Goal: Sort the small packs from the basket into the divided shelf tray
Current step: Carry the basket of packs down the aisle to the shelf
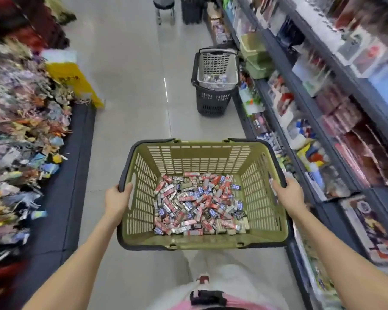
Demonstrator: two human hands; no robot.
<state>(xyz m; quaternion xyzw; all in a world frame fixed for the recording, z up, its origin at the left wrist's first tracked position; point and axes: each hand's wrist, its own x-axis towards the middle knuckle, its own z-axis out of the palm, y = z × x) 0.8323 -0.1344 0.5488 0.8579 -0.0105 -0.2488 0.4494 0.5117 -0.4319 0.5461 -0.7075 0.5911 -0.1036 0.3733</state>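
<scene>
Both hands clamp the green basket [202, 157] by its rim — left hand [116, 199] on one side, right hand [288, 194] opposite — small packs [199, 203] heaped between them.

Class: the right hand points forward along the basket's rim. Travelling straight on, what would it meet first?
Its own basket: the right hand grips the green basket's right rim, so it would slide along that rim to the far corner. Beyond that, probably the shelf goods, though depth is unclear.
</scene>
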